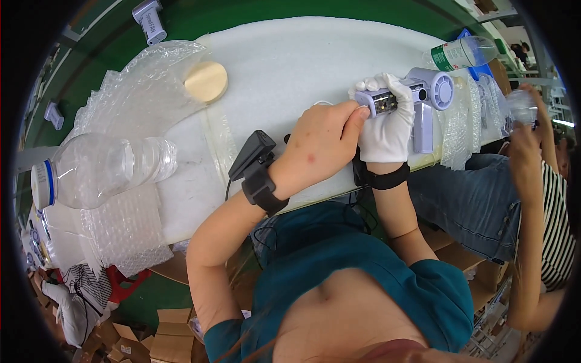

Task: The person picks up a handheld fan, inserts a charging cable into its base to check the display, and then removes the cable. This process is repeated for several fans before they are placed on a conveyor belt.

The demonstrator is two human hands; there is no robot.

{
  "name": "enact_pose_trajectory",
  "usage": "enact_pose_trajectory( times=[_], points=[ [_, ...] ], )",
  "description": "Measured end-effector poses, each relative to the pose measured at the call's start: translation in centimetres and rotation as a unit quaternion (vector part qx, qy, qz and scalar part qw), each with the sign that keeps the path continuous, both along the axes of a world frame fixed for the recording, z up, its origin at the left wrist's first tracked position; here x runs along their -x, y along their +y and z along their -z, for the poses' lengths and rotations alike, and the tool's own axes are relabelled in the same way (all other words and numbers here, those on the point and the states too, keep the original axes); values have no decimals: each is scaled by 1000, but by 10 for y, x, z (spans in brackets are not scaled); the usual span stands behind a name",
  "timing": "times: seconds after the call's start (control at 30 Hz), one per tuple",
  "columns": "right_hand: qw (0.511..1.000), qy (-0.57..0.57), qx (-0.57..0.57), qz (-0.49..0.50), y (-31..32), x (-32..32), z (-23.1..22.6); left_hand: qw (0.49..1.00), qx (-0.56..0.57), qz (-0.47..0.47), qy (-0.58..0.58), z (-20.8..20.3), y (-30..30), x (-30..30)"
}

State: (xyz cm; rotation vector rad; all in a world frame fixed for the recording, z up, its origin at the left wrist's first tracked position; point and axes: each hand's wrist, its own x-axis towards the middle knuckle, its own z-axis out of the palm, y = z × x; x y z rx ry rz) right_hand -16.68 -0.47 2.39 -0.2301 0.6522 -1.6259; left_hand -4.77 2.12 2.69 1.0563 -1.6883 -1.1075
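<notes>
My right hand, in a white glove, is closed around a lavender handheld fan. Dark inner parts show through an opening in its housing. Bare, my left hand pinches at the left end of this housing, its thumb pressed against the edge; anything small between the fingertips is hidden. A round lavender fan head with a grille and a straight lavender handle show just right of the glove. Whether these belong to the held piece I cannot tell.
Bubble wrap, a round cream-coloured disc and a big clear jar occupy the table's left. A green-labelled bottle lies at the far right. Another person's arm is close on the right. More lavender fans lie beyond the table.
</notes>
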Motion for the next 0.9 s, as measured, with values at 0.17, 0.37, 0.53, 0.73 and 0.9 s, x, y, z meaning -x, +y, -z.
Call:
enact_pose_trajectory(
  times=[0.17, 0.37, 0.53, 0.73, 0.9],
  points=[
    [1000, 8, 15, -3, -2, 1, 5, 999, -22, -26, 0, 3, 2, 7],
    [994, 101, 29, 9, 3, -6, -6, 999, -13, -3, 44, 1, 0, 5],
    [992, 118, 40, -19, 0, -3, -15, 992, -50, -2, 112, -8, 4, 5],
    [989, 89, 34, -110, -21, -12, -21, 973, -99, -21, 206, -4, 5, 0],
    [962, 195, 58, -182, -61, -27, -20, 948, -51, -120, 291, -18, 1, -1]
  ],
)
